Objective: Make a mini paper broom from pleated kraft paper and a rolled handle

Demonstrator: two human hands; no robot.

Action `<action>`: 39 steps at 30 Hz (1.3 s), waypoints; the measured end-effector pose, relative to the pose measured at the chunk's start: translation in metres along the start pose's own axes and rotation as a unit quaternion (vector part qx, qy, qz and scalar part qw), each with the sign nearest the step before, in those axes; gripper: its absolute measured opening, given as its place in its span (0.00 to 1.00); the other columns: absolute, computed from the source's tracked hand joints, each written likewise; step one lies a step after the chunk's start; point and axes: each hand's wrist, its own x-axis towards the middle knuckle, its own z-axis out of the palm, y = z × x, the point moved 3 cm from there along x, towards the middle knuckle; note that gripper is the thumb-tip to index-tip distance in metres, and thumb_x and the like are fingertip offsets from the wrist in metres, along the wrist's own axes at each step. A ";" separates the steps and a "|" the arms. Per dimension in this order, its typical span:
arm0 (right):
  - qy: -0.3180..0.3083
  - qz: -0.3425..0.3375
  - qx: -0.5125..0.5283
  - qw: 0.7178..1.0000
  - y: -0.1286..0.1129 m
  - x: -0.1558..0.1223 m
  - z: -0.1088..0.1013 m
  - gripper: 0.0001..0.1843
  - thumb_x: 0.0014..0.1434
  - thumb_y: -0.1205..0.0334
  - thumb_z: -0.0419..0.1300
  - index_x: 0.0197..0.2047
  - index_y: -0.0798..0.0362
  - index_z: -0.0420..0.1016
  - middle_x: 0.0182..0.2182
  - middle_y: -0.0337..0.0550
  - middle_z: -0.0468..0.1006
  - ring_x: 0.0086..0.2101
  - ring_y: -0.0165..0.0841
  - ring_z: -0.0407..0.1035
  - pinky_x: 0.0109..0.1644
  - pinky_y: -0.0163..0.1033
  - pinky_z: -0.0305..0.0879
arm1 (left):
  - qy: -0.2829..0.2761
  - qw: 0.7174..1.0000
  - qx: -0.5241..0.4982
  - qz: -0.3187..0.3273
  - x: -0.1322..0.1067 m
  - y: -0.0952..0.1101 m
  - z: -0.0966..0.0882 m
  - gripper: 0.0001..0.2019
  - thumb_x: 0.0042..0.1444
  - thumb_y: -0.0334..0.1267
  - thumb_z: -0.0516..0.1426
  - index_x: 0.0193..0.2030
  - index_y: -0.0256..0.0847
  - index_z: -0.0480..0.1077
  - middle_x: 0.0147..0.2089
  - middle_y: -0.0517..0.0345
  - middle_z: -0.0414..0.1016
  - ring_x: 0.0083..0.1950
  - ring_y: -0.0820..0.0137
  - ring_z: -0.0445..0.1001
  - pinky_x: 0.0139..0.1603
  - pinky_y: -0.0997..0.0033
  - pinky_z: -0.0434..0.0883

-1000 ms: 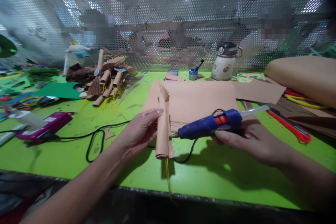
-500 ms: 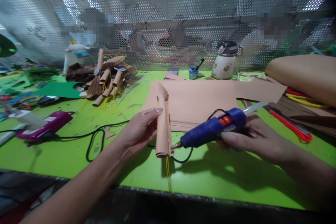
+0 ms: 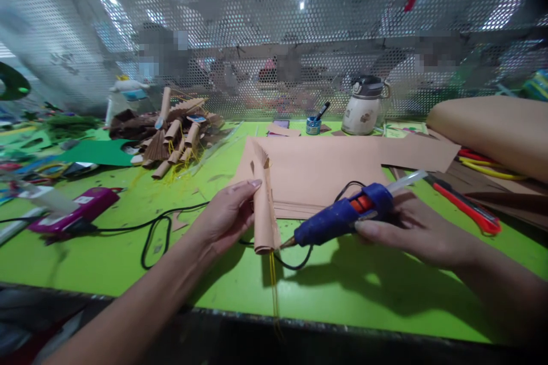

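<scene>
A brown paper roll (image 3: 264, 222) with a pleated fan-like top is pinched in my left hand (image 3: 233, 208), thumb on its upper part. Two yellow strings (image 3: 273, 276) hang from its lower end. My right hand (image 3: 413, 228) is wrapped around a blue hot glue gun (image 3: 342, 214), with a clear glue stick (image 3: 406, 181) poking out of its back. The gun's metal nozzle rests at the lower right edge of the roll; whether it touches is hard to see. Behind the roll lies a stack of brown paper sheets (image 3: 321, 174).
Finished-looking paper rolls (image 3: 173, 131) with yellow strings are piled at the back left. A purple power strip (image 3: 79, 211) and black cord lie left. A red utility knife (image 3: 468, 205) is at right. A white jug (image 3: 363, 108) and blue jar (image 3: 313, 125) stand at the back.
The glue gun's nozzle has shifted slightly down along the roll's right edge, toward its bottom corner. My left hand keeps its hold on the roll. The view has tilted a little.
</scene>
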 end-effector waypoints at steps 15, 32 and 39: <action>0.270 0.126 -0.140 0.944 0.047 0.022 -0.030 0.24 0.61 0.46 0.53 0.34 0.59 0.76 0.28 0.47 0.78 0.30 0.36 0.72 0.33 0.39 0.67 | -0.017 0.995 0.044 0.090 0.002 0.004 -0.002 0.13 0.44 0.41 0.65 0.32 0.37 0.68 0.24 0.64 0.69 0.23 0.76 0.66 0.21 0.80 0.65; 0.136 0.125 -0.424 0.887 0.091 0.155 -0.038 0.17 0.64 0.57 0.58 0.54 0.55 0.69 0.51 0.48 0.71 0.46 0.38 0.70 0.48 0.49 0.70 | -0.049 0.988 0.054 0.138 0.003 0.003 -0.004 0.14 0.47 0.44 0.63 0.35 0.41 0.65 0.26 0.63 0.72 0.26 0.71 0.73 0.25 0.73 0.71; 0.141 0.101 -0.418 0.892 0.085 0.132 -0.031 0.16 0.62 0.58 0.60 0.51 0.57 0.70 0.50 0.49 0.72 0.48 0.40 0.69 0.50 0.51 0.68 | -0.067 0.987 0.056 0.134 0.005 -0.002 -0.001 0.13 0.47 0.43 0.63 0.34 0.40 0.65 0.27 0.62 0.72 0.24 0.71 0.73 0.24 0.72 0.73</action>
